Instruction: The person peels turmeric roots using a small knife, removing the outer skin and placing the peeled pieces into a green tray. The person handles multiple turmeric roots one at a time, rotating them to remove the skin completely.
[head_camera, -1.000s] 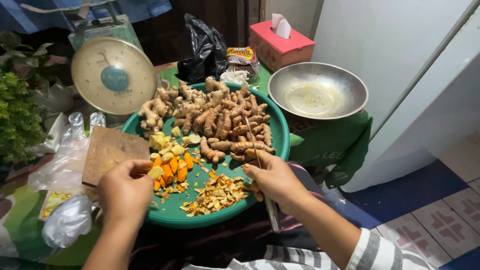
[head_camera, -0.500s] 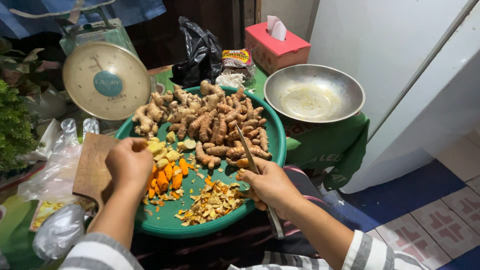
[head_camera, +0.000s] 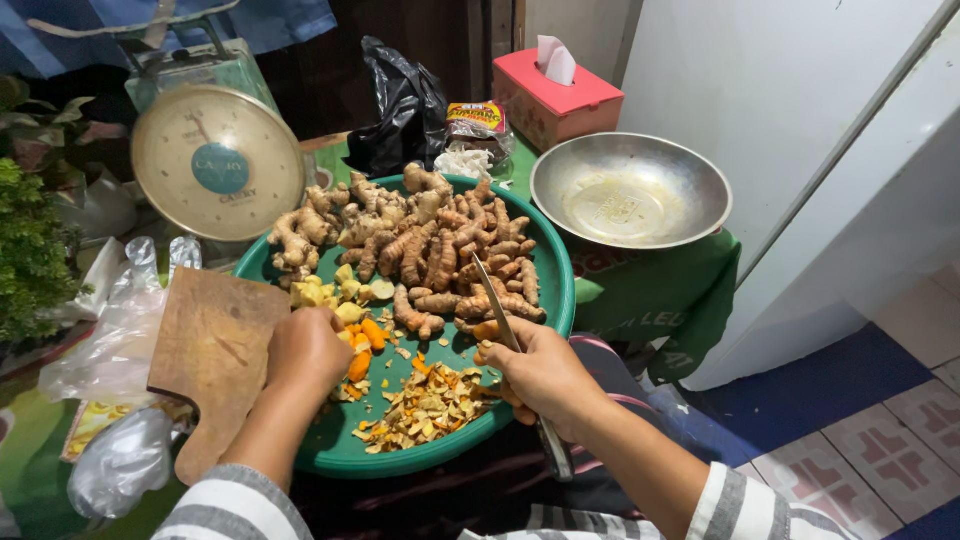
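Your right hand (head_camera: 545, 375) is closed round 1 long steel knife (head_camera: 500, 312) w/ an orange root piece (head_camera: 486, 330), your left hand (head_camera: 308, 350) curls, contents hidden, over 1 round green plastic tray (head_camera: 556, 280).

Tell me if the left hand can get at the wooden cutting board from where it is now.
Probably yes. The left hand rests at the green tray's rim, right beside the wooden cutting board, and nothing lies between them.

I'm sitting w/ a white wall (head_camera: 800, 90) rising on my right. Blue floor (head_camera: 850, 375) is running under it, w/ pale patterned tiles (head_camera: 890, 455) showing nr the corner. Green cloth (head_camera: 665, 290) is draping over the desk. Light is falling soft, bkgd behind is staying dark.
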